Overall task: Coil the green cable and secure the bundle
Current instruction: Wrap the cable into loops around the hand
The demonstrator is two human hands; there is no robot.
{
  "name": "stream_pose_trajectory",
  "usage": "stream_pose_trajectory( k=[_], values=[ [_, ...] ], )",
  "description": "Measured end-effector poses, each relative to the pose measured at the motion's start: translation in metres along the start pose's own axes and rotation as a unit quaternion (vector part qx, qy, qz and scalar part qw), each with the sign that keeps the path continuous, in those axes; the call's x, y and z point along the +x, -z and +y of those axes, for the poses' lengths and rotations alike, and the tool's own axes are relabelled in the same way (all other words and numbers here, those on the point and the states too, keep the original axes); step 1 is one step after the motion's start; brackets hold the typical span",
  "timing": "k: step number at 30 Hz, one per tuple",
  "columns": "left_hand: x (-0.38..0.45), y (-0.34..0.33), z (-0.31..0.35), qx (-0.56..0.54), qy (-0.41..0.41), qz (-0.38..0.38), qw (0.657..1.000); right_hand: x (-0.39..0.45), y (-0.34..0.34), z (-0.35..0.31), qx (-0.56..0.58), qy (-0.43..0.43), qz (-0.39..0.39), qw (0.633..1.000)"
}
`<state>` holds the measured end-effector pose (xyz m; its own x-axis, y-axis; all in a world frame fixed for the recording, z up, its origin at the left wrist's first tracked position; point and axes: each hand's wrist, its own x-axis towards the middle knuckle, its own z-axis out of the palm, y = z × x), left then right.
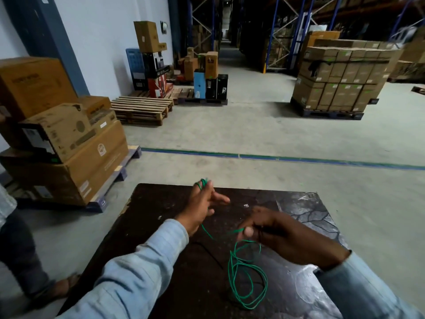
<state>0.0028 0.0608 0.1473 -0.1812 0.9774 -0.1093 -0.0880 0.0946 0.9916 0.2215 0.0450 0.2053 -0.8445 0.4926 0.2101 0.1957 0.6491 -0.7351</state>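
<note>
My left hand, fingers straight, carries the green cable; my right hand pinches it, slack lying beneath.

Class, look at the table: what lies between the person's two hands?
In the head view, a strand of the green cable sags over the dark table between the left hand and the right hand, plus a small pale scrap.

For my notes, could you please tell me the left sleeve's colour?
The left sleeve is light blue; head view shows it best.
</note>
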Motion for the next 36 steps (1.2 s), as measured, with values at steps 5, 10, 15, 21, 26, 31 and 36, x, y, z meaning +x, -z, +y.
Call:
stream_pose_trajectory(
  k=[5,10,15,21,26,31,36],
  values=[
    [-0.024,-0.011,-0.017,0.066,0.049,-0.13,0.988,0.014,0.026,0.012,0.075,0.006,0.164,0.984],
    [-0.048,-0.021,-0.019,-0.053,0.119,-0.211,0.969,0.027,0.032,0.041,0.059,-0.009,0.221,0.973],
    [-0.064,-0.023,-0.004,-0.158,0.188,-0.296,0.923,0.038,0.026,0.075,0.065,-0.058,0.248,0.965],
    [-0.066,-0.012,0.021,-0.283,0.175,-0.384,0.861,0.037,0.005,0.105,0.086,-0.123,0.264,0.953],
    [-0.052,0.006,0.056,-0.384,0.111,-0.393,0.828,0.027,-0.027,0.105,0.105,-0.136,0.212,0.962],
    [-0.036,0.024,0.074,-0.422,0.045,-0.356,0.832,0.023,-0.056,0.101,0.191,-0.156,0.19,0.95],
    [-0.027,0.048,0.103,-0.417,-0.045,-0.271,0.866,0.003,-0.078,0.111,0.194,-0.187,0.184,0.945]
  ],
)
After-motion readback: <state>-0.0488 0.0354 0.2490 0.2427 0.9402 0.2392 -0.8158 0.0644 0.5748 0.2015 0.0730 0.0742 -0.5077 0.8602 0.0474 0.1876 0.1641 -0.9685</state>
